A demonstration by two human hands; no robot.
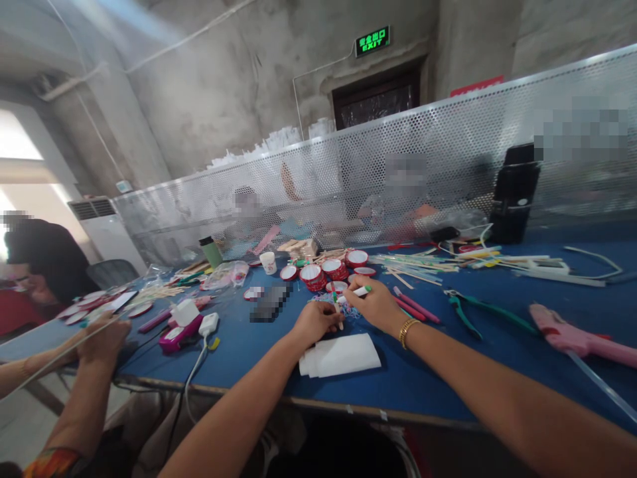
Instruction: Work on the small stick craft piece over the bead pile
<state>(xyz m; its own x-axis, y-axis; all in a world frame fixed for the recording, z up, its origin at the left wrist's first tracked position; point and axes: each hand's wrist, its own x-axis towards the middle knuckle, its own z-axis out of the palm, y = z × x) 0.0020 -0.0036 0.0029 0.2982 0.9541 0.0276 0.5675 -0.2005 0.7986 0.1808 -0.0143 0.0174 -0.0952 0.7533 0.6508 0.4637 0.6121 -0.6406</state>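
Note:
My left hand (314, 322) rests on the blue table (432, 378), its fingers pinched on a thin pale stick (339, 315). Just right of it, my right hand (374, 304), with a gold bracelet on the wrist, grips a white marker with a green cap (360, 291). Both hands meet above a small heap of coloured bits (351, 311). A stack of white paper cups (339, 356) lies on its side close in front of my left hand.
Red-and-white round lids (334, 268) cluster behind my hands, with craft sticks (423, 264) spread to the right. Green-handled pliers (468, 309) and a pink glue gun (577, 338) lie at right. A co-worker's hand (103, 340) works at left. A perforated metal screen (448, 166) backs the table.

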